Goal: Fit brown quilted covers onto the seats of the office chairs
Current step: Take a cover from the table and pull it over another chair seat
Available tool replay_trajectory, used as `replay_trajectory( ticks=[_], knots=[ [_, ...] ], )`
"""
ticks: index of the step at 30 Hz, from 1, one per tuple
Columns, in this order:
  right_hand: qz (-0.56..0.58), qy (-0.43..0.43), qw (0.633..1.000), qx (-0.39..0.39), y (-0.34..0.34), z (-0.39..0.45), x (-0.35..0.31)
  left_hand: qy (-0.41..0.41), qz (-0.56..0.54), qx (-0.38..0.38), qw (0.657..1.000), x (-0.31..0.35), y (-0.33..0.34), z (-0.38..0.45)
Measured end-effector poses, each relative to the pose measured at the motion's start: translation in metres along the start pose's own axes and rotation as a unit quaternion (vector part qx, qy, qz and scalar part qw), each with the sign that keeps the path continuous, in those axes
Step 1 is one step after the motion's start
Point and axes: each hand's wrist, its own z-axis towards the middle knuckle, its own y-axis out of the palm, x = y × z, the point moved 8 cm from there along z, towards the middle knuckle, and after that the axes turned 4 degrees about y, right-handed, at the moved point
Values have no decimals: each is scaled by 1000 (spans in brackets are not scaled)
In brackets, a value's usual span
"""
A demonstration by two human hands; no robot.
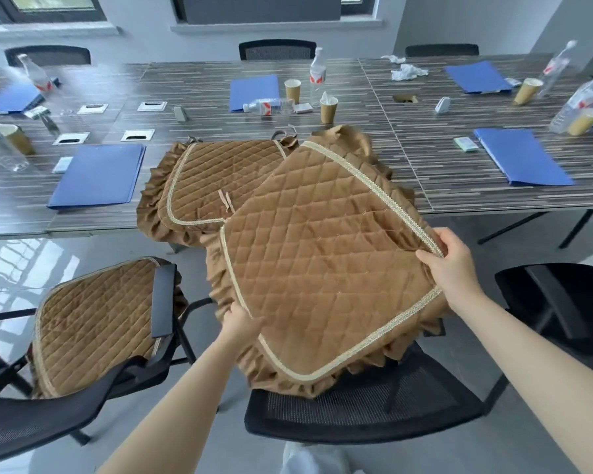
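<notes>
— What have we got in our hands?

— A brown quilted cover [322, 265], held tilted over the black mesh chair [363, 410] right in front of us. Its far end reaches up over the table edge [493, 208], its near frill hangs just above the chair seat.

— And the grip?

— Our right hand [449, 265] pinches the cover's right edge at the pale trim, thumb on top, fingers curled underneath. Our left hand [238, 325] holds the left edge by the frill; the fingers are tucked under the cloth, so we see only the thumb side.

— Any other covers?

— A second cover [216, 186] lies on the table, partly under the one we hold. A third [93, 323] already sits on the seat of the chair to our left [48, 415].

— What else is on the table?

— Blue folders [98, 176], paper cups [328, 109] and water bottles [317, 77].
</notes>
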Motion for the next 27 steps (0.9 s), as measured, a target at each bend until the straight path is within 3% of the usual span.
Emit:
replay_trajectory(
  ticks=[3, 8, 10, 14, 16, 20, 23, 25, 27],
  knots=[
    [-57, -7, 998, -36, 9, 1, -6, 158, 64, 24, 985, 55, 2, -9],
    [-200, -113, 970, -81, 33, -10, -35, 385, 91, 162, 904, 149, -29, -48],
    [-257, -163, 949, -78, 37, -12, -44, 439, 154, 180, 867, 172, -30, -59],
    [-296, -225, 924, -87, 39, -9, -57, 469, 299, 120, 822, 192, -8, -57],
    [-294, -247, 920, -80, 36, -8, -68, 460, 317, 94, 824, 194, 1, -57],
    [-267, -257, 925, -87, 35, -5, -77, 425, 274, 134, 852, 200, -11, -59],
    [-316, -253, 911, -70, 37, -4, -69, 385, 233, 78, 890, 191, -10, -48],
    [-336, -227, 913, -38, 33, -1, -59, 363, 182, 67, 911, 180, -11, -41],
    [-297, -161, 941, -9, 22, 3, -45, 347, 133, 76, 925, 171, -17, -37]
  ],
)
